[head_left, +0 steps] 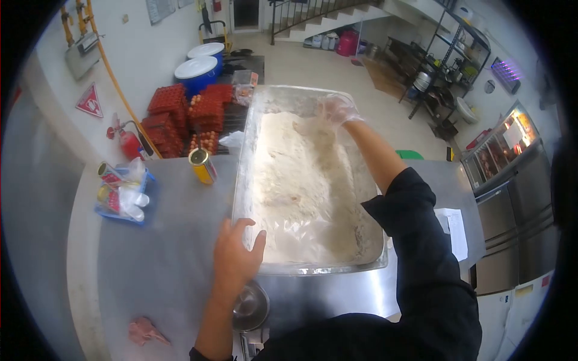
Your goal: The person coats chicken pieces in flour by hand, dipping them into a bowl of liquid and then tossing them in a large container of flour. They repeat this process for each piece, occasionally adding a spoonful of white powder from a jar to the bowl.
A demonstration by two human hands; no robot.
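Observation:
A large metal tray [385, 256] holds a broad bed of pale flour [301, 174]. My right hand [338, 111], in a clear plastic glove, is over the far right corner of the tray, beside the flour; the glove and blur hide what its fingers do. Bare and with fingers apart, my left hand [239, 245] rests at the tray's near left edge and holds nothing. A metal bowl [251, 305] sits just below my left wrist.
On the steel counter [162, 259] are a yellow can [203, 166], a blue basket [123, 218] with bottles and cans, a pink crumpled item [146, 331] and white papers [456, 233]. Red egg trays [167, 114] and blue barrels [197, 75] stand beyond.

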